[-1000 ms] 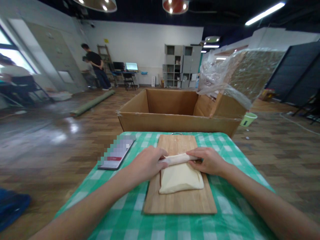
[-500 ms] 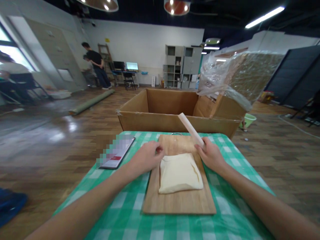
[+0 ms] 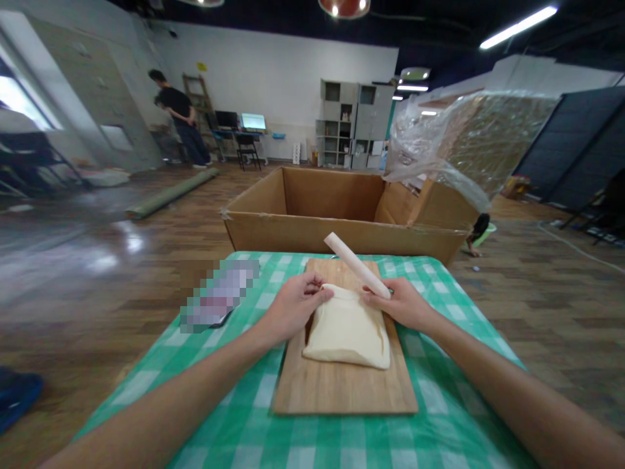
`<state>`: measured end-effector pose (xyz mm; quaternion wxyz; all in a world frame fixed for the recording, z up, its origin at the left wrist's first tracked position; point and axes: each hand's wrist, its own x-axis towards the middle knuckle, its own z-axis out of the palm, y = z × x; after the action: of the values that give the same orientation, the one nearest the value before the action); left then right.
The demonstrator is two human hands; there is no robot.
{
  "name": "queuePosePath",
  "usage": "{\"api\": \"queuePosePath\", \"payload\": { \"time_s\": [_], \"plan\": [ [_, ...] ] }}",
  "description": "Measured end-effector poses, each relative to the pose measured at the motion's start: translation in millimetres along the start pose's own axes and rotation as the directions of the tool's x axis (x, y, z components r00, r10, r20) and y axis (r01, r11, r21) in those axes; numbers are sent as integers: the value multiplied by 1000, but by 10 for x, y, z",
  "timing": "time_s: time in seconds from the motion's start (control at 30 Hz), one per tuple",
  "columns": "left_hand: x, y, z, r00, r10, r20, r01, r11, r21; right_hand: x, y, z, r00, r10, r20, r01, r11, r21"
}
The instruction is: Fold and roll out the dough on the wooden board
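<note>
Dough (image 3: pixel 346 329) is free now: my right hand (image 3: pixel 400 305) grips the lifted rolling pin (image 3: pixel 356 264), and my left hand (image 3: pixel 293 306) pinches its upper-left corner.

A large open office or studio: monitors (image 3: pixel 252 121) glow on a desk (image 3: pixel 229 135) by the far wall, with a chair (image 3: pixel 247 153), a person (image 3: pixel 180 120) and grey cubby shelves (image 3: pixel 351 124) nearby. Dark partitions (image 3: pixel 576 150), a strip light (image 3: pixel 517 27), a wide wood floor (image 3: pixel 97 260), a rolled mat (image 3: pixel 170 195) and an open cardboard box (image 3: pixel 342 231) suit a workspace
</note>
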<state>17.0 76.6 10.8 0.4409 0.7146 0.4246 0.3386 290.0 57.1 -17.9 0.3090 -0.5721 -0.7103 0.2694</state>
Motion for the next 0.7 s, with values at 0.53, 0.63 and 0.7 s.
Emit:
{"api": "queuePosePath", "payload": {
  "time_s": [0.53, 0.63, 0.7],
  "plan": [
    [2, -78, -60, 995, 76, 69, -91, 962, 258, -110, -213, -182, 841, 308, 445, -396, 911, 118],
    [4, -58, -25, 975, 170, 146, -205, 940, 273, -103, -220, -172, 896, 290, 337, -360, 917, 169],
    [-3, -71, 41, 966, 209, 151, -241, 938, 249, -79, -182, -132, 954, 270, 134, -292, 937, 191]
  ]
}}
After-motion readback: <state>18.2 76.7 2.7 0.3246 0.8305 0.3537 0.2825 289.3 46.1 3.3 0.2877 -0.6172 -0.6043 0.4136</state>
